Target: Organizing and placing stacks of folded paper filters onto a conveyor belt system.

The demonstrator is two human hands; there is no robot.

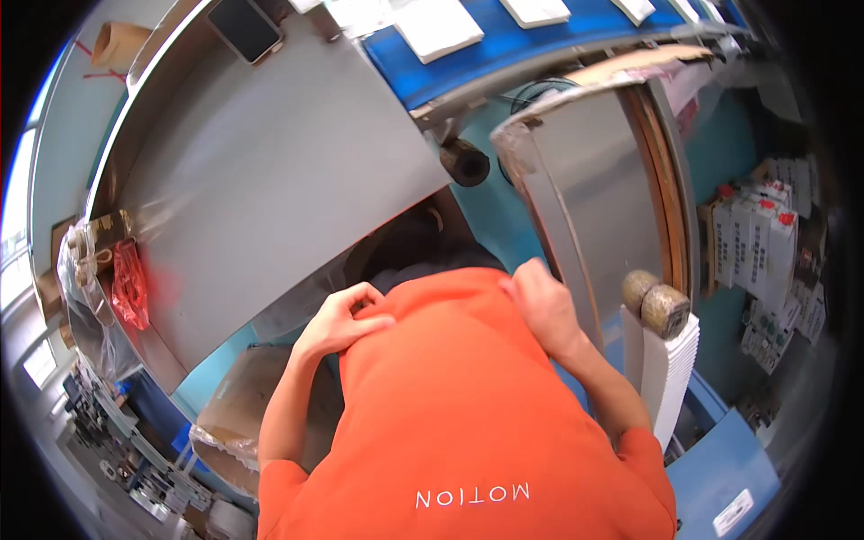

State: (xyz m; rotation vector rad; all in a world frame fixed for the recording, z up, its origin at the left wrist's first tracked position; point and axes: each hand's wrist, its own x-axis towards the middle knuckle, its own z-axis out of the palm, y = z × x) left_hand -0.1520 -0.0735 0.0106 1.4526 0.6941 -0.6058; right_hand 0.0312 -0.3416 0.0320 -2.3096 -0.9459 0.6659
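Observation:
Both hands are at the lower hem of the orange T-shirt (450,387) that I wear. My left hand (340,322) has its fingers curled and closed on the hem at the left, the thumb lying over the cloth. At the right, my right hand (545,308) pinches the hem, its fingertips partly hidden by the fabric. Between the hands the cloth is drawn up in soft folds. Beyond the hem, dark trousers show in the shade beside the grey tabletop (279,171).
A phone (245,31) lies at the table's far edge. Behind it runs a blue conveyor belt (423,67) carrying white stacks. To my right, rounded weights (664,309) sit on a tall stack of white sheets (670,378). A red plastic bag (130,286) hangs at the left.

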